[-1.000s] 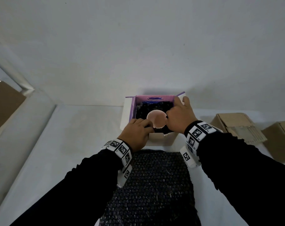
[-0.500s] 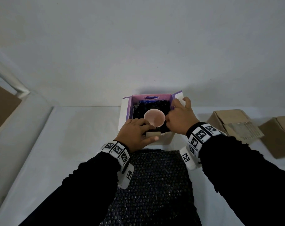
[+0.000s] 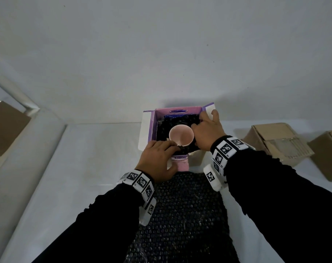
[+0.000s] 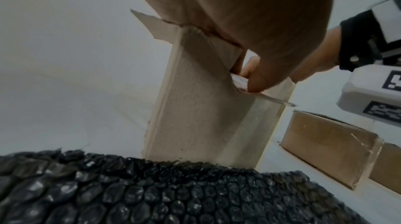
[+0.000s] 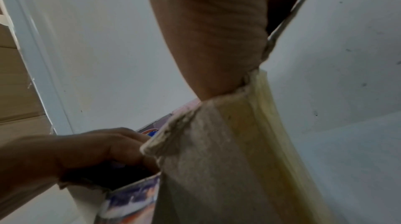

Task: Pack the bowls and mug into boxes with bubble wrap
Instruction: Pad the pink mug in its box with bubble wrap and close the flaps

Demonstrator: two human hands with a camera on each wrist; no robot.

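Note:
A pale pink mug (image 3: 181,137) stands upright in the purple-lined box (image 3: 151,122), packed round with black bubble wrap (image 3: 162,130). My left hand (image 3: 157,158) grips the box's near wall (image 4: 206,107), with the fingers curled inside by the mug and the thumb (image 4: 260,80) pinching the flap from outside. My right hand (image 3: 206,132) lies over the right wall, its fingers stretched toward the far right corner and resting on the wrap and the flap. From the right wrist, I see only my right palm (image 5: 217,30) on the box corner (image 5: 217,159).
A sheet of black bubble wrap (image 3: 180,215) lies flat on the white table between my arms, up against the box. Two brown cartons (image 3: 275,145) (image 3: 328,154) stand to the right. A white wall rises right behind the box.
My left hand has come off the mug's rim and taken hold of the near wall. My right hand has slid along the right wall toward the far corner. The mug stays put.

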